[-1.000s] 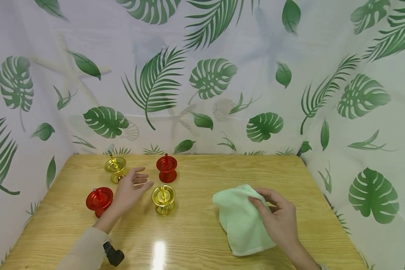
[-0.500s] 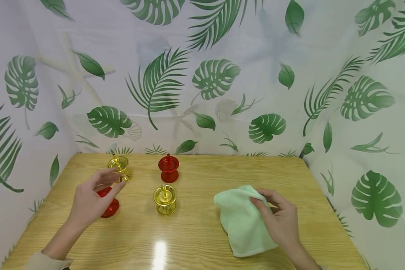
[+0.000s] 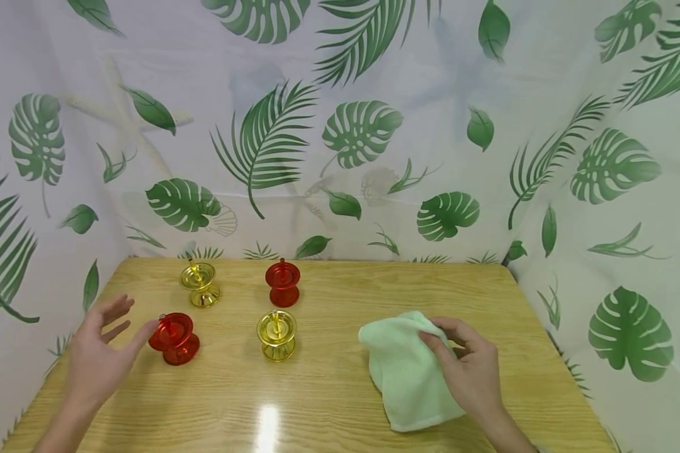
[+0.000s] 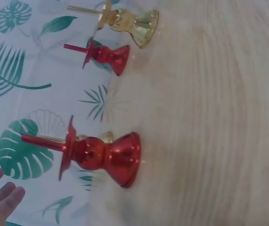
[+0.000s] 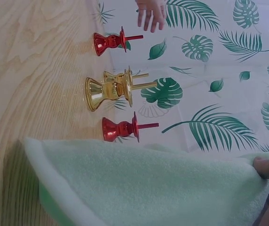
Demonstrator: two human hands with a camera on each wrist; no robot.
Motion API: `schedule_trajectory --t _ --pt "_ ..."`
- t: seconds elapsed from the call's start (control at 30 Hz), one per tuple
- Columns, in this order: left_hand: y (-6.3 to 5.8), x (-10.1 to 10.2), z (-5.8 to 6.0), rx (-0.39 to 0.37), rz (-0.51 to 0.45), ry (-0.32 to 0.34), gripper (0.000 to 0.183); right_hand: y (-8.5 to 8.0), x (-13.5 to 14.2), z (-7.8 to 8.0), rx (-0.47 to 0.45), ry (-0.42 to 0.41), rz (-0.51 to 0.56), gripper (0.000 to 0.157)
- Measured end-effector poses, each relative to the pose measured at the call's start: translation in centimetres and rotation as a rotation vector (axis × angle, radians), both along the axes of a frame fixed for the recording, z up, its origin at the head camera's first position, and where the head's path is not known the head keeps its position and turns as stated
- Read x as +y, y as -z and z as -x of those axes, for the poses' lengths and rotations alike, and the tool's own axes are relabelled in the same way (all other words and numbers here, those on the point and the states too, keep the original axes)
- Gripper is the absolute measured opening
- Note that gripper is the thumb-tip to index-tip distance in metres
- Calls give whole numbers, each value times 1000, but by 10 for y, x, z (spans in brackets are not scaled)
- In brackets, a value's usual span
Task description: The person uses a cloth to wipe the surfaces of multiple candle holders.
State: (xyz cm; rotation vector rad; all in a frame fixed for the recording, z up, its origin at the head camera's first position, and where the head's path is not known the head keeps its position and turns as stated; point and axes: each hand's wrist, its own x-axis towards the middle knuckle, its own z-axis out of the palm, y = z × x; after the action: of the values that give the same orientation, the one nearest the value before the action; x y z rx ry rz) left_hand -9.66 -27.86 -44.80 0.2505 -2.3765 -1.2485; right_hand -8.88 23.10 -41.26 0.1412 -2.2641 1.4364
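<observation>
My right hand [image 3: 476, 368] pinches the top edge of a pale green towel [image 3: 405, 377], which hangs with its lower part spread toward the wooden table. In the right wrist view the thumb presses the corner of that towel [image 5: 139, 183]. My left hand [image 3: 96, 358] has its fingers spread and holds nothing. It is just left of the front red candle holder [image 3: 180, 349], its thumb overlapping the dish's edge in the head view. The left wrist view shows this red candle holder [image 4: 122, 160] upright on its flared base, with the fingers [image 4: 2, 197] off to its side.
A gold candle holder [image 3: 204, 296] stands at the back left and a red one [image 3: 284, 296] behind the middle. Another gold candle holder [image 3: 278, 349] is nearer the front. Leaf-printed curtain [image 3: 362, 220] encloses the table [image 3: 328, 402] at the back and sides.
My left hand has drawn back from among the candle holders toward the left, over the front red one and past it. The right hand and towel have stayed put.
</observation>
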Motion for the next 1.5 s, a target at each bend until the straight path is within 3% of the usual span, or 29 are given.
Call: schedule_trajectory --t 0.17,0.33,0.43,0.57,0.73,1.07,1.5 --pt "26 -5 1 -137 -43 -2 86 1 0 0 20 -2 3 18" --pt "49 -6 2 -242 -63 72 99 1 0 1 31 -5 9 19" --pt "61 -5 2 -269 -79 103 105 1 0 1 29 -13 14 19" --pt "73 -1 2 -258 -103 93 106 2 -1 1 33 -31 17 18" --pt "78 2 2 -215 -115 66 97 3 -1 2 38 -50 14 18" --pt "84 4 8 -132 -72 93 82 6 -2 3 11 -33 4 17" --pt "87 3 11 -165 -75 52 77 5 -1 3 -4 -26 5 16"
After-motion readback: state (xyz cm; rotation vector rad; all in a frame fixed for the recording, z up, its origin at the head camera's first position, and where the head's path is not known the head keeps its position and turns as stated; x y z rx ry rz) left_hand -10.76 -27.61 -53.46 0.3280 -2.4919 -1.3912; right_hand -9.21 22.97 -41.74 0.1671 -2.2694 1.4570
